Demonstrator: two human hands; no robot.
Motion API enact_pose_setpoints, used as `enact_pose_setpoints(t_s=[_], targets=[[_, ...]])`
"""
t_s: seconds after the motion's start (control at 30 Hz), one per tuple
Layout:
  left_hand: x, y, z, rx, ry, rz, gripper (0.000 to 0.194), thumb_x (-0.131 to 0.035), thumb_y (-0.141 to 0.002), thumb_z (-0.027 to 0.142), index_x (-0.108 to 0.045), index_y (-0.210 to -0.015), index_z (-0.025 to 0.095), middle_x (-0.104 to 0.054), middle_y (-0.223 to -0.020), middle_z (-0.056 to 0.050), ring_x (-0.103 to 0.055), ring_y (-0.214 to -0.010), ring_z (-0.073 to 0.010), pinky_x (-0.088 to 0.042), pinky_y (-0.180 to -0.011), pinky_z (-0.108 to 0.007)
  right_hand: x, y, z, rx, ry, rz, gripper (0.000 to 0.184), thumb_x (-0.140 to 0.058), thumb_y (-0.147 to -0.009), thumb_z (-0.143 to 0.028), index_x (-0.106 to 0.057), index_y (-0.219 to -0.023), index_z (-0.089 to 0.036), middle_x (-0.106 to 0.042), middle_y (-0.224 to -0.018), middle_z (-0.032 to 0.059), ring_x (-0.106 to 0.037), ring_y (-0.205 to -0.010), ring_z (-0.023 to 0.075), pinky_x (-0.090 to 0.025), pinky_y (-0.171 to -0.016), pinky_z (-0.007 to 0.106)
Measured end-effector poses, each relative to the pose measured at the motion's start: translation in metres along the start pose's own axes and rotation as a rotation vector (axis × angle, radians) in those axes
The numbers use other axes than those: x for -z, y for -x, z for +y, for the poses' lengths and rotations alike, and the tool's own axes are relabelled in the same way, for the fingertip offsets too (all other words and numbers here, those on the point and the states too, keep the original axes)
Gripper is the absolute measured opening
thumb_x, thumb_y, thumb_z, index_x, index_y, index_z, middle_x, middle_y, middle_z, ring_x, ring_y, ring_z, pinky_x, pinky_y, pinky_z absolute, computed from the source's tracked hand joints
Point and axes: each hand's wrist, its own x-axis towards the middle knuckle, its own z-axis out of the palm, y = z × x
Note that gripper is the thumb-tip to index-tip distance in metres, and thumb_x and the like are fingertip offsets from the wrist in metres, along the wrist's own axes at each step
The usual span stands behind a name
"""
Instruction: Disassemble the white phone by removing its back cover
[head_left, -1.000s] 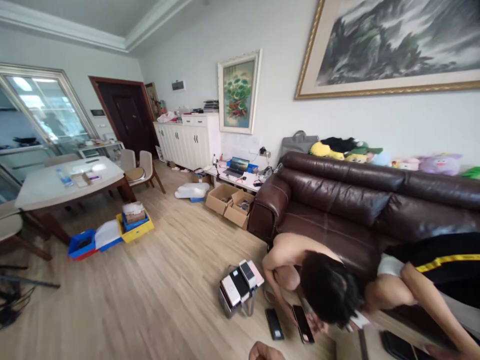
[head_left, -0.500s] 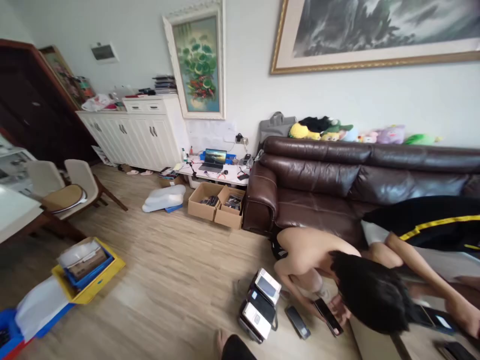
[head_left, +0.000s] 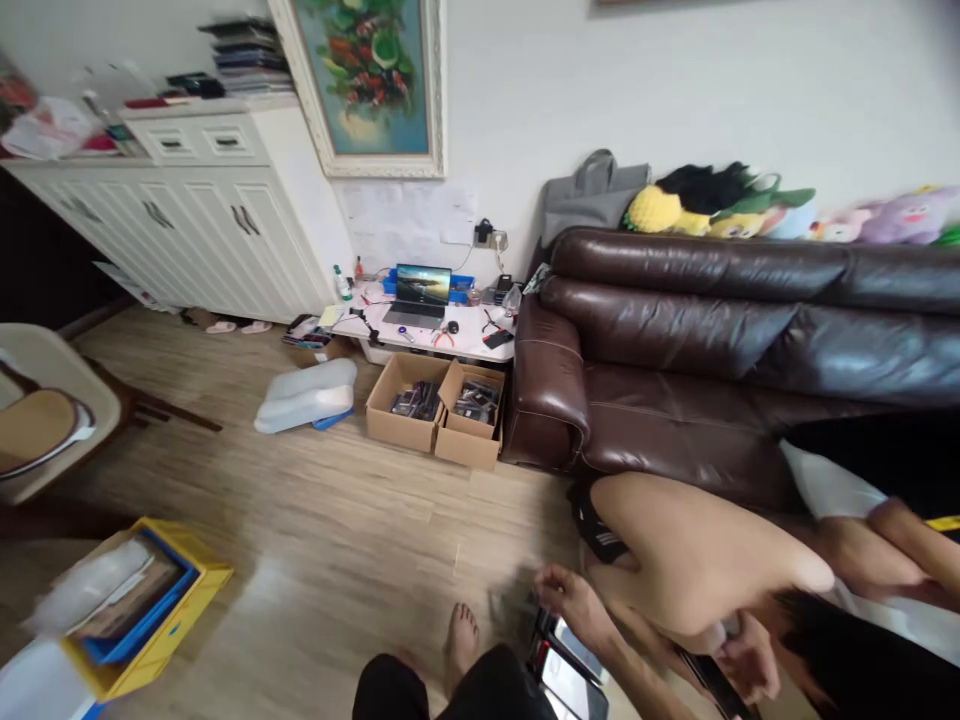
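Observation:
My right hand [head_left: 570,598] reaches in from the lower right, fingers apart, just above a stack of phones [head_left: 574,672] on the wooden floor; whether it touches them is unclear. My bare foot [head_left: 459,640] and dark shorts show at the bottom centre. My left hand is out of view. Beside the stack a shirtless person [head_left: 690,550] bends low in front of the sofa, and that person's hand [head_left: 744,665] holds a dark phone [head_left: 709,682].
A brown leather sofa [head_left: 675,340] fills the right, plush toys along its back. Two open cardboard boxes [head_left: 435,405] and a low white table with a laptop [head_left: 420,292] stand left of it. A yellow crate [head_left: 161,640], a chair [head_left: 37,420] and white cabinets [head_left: 187,210] are at left.
The view has dropped and closed in on the sofa's left end. My right hand has come into sight over the phone stack. The bent person now fills the lower right.

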Motion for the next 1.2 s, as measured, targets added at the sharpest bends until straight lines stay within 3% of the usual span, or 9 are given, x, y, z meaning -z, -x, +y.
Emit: enact_pose_setpoints(t_s=[0.17, 0.33, 0.43, 0.53, 0.67, 0.8, 0.9, 1.03, 1.2], targets=[[0.076, -0.029, 0.012, 0.053, -0.082, -0.003, 0.027, -0.068, -0.098, 0.037, -0.067, -0.124, 0.031, -0.065, -0.136, -0.009, -0.063, -0.120, -0.0266, -0.058, -0.097, -0.046, -0.004, -0.098, -0.058, -0.009, -0.144, 0.036, 0.032, -0.074, -0.069, -0.046, -0.070, -0.087, -0.020, -0.064, -0.070, -0.0005, -0.061, -0.066, 0.0173, -0.048, -0.063, 0.029], [0.183, -0.060, 0.011, 0.130, -0.165, -0.007, 0.027, -0.064, -0.097, 0.044, -0.073, -0.112, 0.023, -0.073, -0.109, -0.006, -0.069, -0.103, -0.0268, -0.059, -0.085, -0.041, -0.014, -0.140, -0.077, -0.116, -0.244, 0.148, 0.037, -0.074, -0.066, -0.053, -0.069, -0.082, -0.020, -0.058, -0.064, -0.0009, -0.058, -0.062, 0.0182, -0.047, -0.062, 0.030], [0.247, -0.111, 0.020, 0.162, -0.274, 0.005, 0.019, -0.061, -0.092, 0.034, -0.076, -0.092, 0.022, -0.074, -0.086, -0.004, -0.071, -0.088, -0.0255, -0.054, -0.079, -0.035, -0.022, -0.160, -0.077, -0.202, -0.349, 0.206, 0.039, -0.075, -0.071, -0.056, -0.071, -0.087, -0.021, -0.062, -0.071, 0.0006, -0.060, -0.067, 0.0190, -0.050, -0.067, 0.031], [0.303, -0.211, 0.030, 0.123, -0.673, -0.017, 0.020, -0.052, -0.089, 0.017, -0.073, -0.089, 0.021, -0.077, -0.088, -0.002, -0.071, -0.085, -0.0196, -0.050, -0.078, -0.028, -0.031, -0.190, -0.070, -0.282, -0.457, 0.241, 0.042, -0.076, -0.073, -0.060, -0.073, -0.087, -0.021, -0.063, -0.071, 0.0013, -0.060, -0.069, 0.0202, -0.051, -0.069, 0.032], [0.356, -0.400, 0.015, 0.148, -0.865, -0.072, 0.021, -0.060, -0.089, 0.014, -0.072, -0.106, 0.021, -0.078, -0.111, -0.008, -0.072, -0.103, -0.0229, -0.050, -0.090, -0.031, -0.041, -0.258, -0.045, -0.389, -0.559, 0.342, 0.050, -0.080, -0.068, -0.068, -0.077, -0.087, -0.022, -0.068, -0.074, 0.0036, -0.064, -0.072, 0.0238, -0.053, -0.070, 0.035], [0.382, -0.587, -0.027, 0.172, -1.059, -0.071, 0.036, -0.066, -0.092, 0.015, -0.065, -0.128, 0.015, -0.069, -0.131, -0.015, -0.066, -0.117, -0.0277, -0.050, -0.103, -0.046, -0.050, -0.336, -0.006, -0.455, -0.679, 0.281, 0.051, -0.082, -0.067, -0.071, -0.077, -0.083, -0.023, -0.070, -0.076, 0.0046, -0.065, -0.072, 0.0233, -0.055, -0.072, 0.033], [0.387, -0.700, -0.061, 0.116, -1.161, -0.073, 0.055, -0.063, -0.092, 0.011, -0.053, -0.146, 0.015, -0.052, -0.152, -0.020, -0.049, -0.140, -0.0347, -0.040, -0.114, -0.053, -0.059, -0.378, 0.022, -0.492, -0.673, 0.232, 0.048, -0.081, -0.072, -0.070, -0.078, -0.085, -0.023, -0.069, -0.074, 0.0043, -0.064, -0.071, 0.0222, -0.053, -0.068, 0.031], [0.382, -0.798, -0.097, 0.012, -1.206, -0.172, 0.070, -0.053, -0.090, 0.000, -0.042, -0.156, 0.017, -0.038, -0.165, -0.018, -0.021, -0.157, -0.0343, -0.016, -0.126, -0.058, -0.077, -0.406, 0.046, -0.574, -0.678, 0.233, 0.045, -0.078, -0.077, -0.067, -0.077, -0.086, -0.023, -0.068, -0.076, 0.0035, -0.059, -0.069, 0.0198, -0.049, -0.065, 0.028], [0.383, -0.841, -0.116, -0.013, -1.162, -0.261, 0.053, -0.064, -0.088, 0.005, -0.060, -0.139, 0.017, -0.049, -0.156, -0.017, -0.037, -0.148, -0.0374, -0.017, -0.125, -0.060, -0.090, -0.418, 0.046, -0.683, -0.750, 0.338, 0.045, -0.080, -0.076, -0.066, -0.074, -0.087, -0.023, -0.068, -0.079, 0.0034, -0.060, -0.074, 0.0212, -0.048, -0.067, 0.028]])
